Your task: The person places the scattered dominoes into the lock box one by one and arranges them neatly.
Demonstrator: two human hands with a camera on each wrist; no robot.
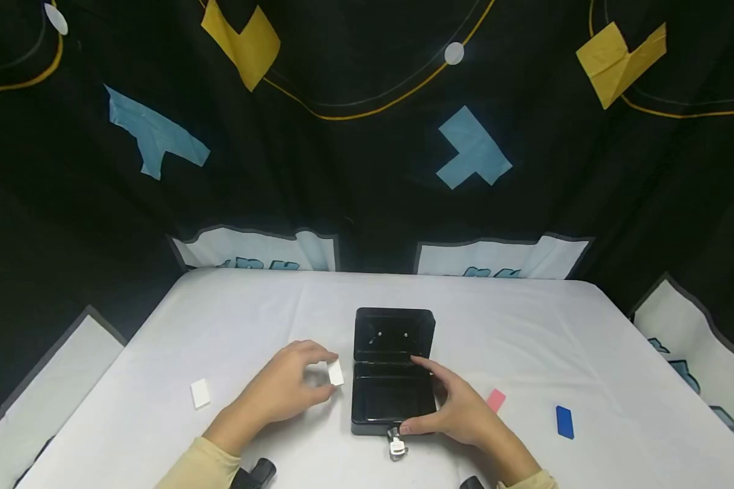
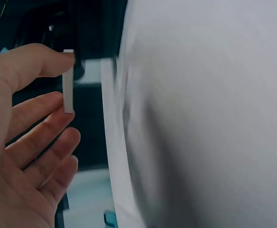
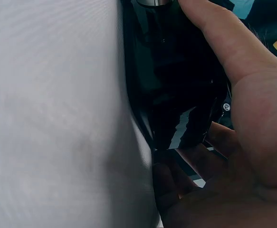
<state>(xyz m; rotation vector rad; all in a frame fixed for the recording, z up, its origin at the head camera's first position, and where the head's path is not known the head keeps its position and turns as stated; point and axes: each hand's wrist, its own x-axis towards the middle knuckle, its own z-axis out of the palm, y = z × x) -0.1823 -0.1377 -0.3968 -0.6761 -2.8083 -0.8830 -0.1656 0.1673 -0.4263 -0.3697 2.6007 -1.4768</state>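
My left hand (image 1: 292, 382) pinches a small white rectangular block (image 1: 336, 373) between thumb and fingertips, just left of the box. In the left wrist view the block (image 2: 68, 85) is edge-on, held above the white cloth. A black box (image 1: 393, 397) lies with its lid (image 1: 394, 334) raised and its inside facing up. My right hand (image 1: 459, 407) grips the box's right side, thumb at the front corner and fingers toward the hinge. A silver padlock (image 1: 397, 445) sits at the box's front edge, close to that thumb.
Another white block (image 1: 200, 393) lies on the left of the white-covered table (image 1: 251, 299). To the right are a pink block (image 1: 496, 400), partly behind my right hand, and a blue block (image 1: 565, 422). A dark patterned curtain (image 1: 367, 176) hangs behind the table.
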